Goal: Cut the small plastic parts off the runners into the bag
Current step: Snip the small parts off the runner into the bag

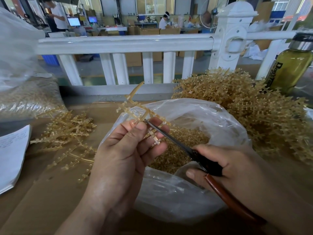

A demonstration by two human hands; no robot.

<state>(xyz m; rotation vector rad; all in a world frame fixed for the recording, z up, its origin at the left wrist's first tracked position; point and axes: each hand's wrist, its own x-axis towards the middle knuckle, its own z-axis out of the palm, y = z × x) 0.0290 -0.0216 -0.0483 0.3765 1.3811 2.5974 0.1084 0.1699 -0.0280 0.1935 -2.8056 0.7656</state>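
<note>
Runner (135, 107), a pale amber plastic frame with small parts along its branches, is held up over the open mouth of the clear plastic bag (211, 119), its long stem pointing up and away towards the white railing (125, 44). The left hand (125, 150) pinches the runner's lower end, thumb on the near side and fingers curled behind it. The right hand (228, 163) is wrapped round the brown handles of the cutters (169, 134), thumb along the near handle. The narrow dark blades reach up and to the left and meet the runner just beside the left thumb tip. Whether the blades are parted or closed there cannot be told.

The bag lies on the brown cardboard-covered tabletop (50, 192) right under both hands, and a heap of loose cut parts (177, 150) of the same amber colour fills its bottom.

A big tangled pile of runners (245, 107) sits behind and to the right of the bag, touching its far edge. A smaller, flatter scatter of runners (67, 133) lies on the tabletop to the left of the left hand. Further left are a large clear sack (28, 95) holding amber material and a sheet of written paper (11, 155) at the table edge. A bottle of yellow-green liquid (289, 67) with a metal collar stands at the far right, behind the big pile
</note>
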